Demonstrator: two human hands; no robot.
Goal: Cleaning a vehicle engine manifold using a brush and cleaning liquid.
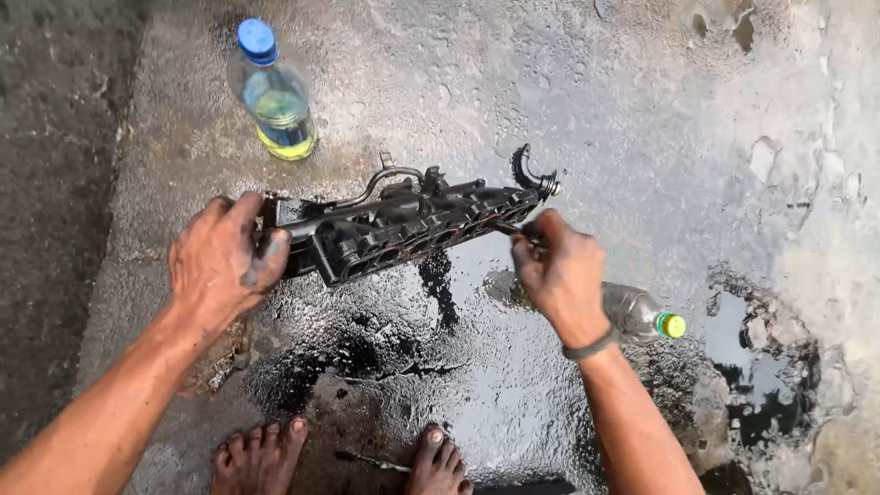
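A: Starting with the ground: wet concrete floor [642, 110], rough and patchy, dark oily stain spreading below the work and a puddle at the right.

B: Largest item on it?

A: Long black engine part [403, 227], ribbed plastic housing with a thin metal pipe along its top and a hooked bracket at its right end. It lies across the centre of the view, tilted, right end higher in the frame. Black liquid has pooled on the floor just beneath it.

B: Hands?

A: Left hand [223, 261] sits at the part's left end, grip closed around that end, fingers and thumb smeared dark. Right hand [559, 270] is at the part's right end, near the bracket, fingers curled shut on something thin and dark pressed against the housing. Cannot tell what that thin item is. A dark band circles the right wrist.

B: Anything else around?

A: Clear plastic bottle with blue cap [273, 92], upright, beyond the part at upper left, yellowish liquid in its bottom, well apart from both hands. A second clear bottle with green cap [646, 316] lies on its side just behind the right wrist, partly hidden by it. Two bare feet [261, 454] at the bottom edge, and between them a small slim tool [371, 460] lying on the floor.
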